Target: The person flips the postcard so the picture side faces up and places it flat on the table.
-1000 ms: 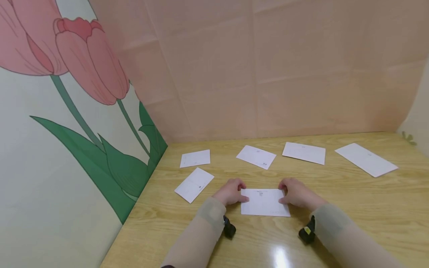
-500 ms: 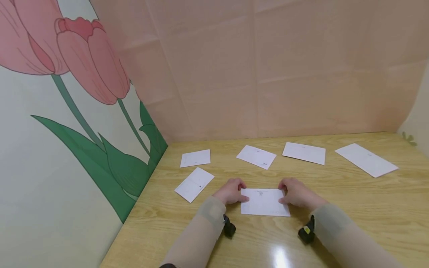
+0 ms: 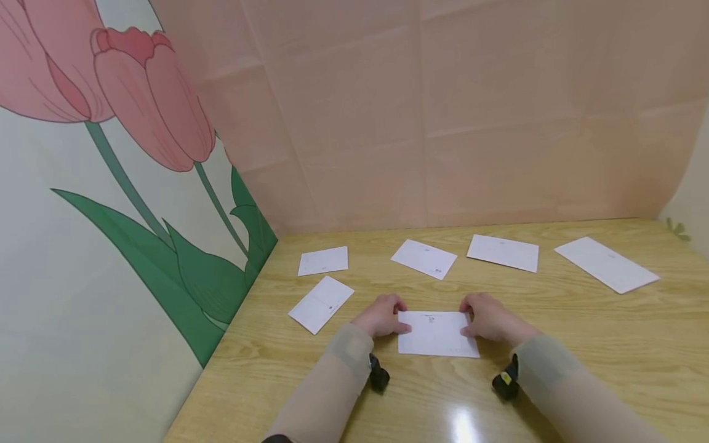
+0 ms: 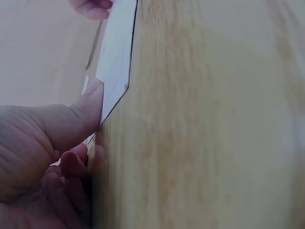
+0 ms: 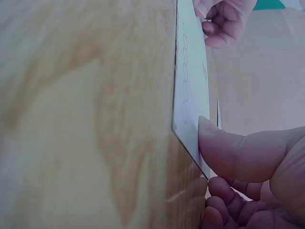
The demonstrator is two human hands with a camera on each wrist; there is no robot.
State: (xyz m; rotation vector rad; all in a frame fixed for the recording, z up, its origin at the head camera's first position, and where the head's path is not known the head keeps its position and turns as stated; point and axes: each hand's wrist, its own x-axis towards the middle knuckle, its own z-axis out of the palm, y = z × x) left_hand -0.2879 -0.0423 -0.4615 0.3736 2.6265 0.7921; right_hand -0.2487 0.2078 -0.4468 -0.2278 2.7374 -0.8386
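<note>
A white card (image 3: 438,341) with small dark print near its far edge lies in front of the person, held by its two short ends. My left hand (image 3: 382,317) pinches the left end, thumb on top and fingers curled beside the edge. At the right end my right hand (image 3: 487,319) grips likewise. In the left wrist view the thumb (image 4: 83,114) presses on the card (image 4: 116,52) near a corner. The right wrist view shows a row of small loops along one edge of the card (image 5: 188,90), under the right thumb (image 5: 233,150).
More white cards lie around on the wooden table (image 3: 581,344): one at left (image 3: 321,304), another card behind it (image 3: 324,261), and further cards along the back (image 3: 424,259), (image 3: 503,253), (image 3: 606,264). A pinkish sheet (image 3: 443,123) hangs behind; a tulip-printed panel (image 3: 127,246) stands at left.
</note>
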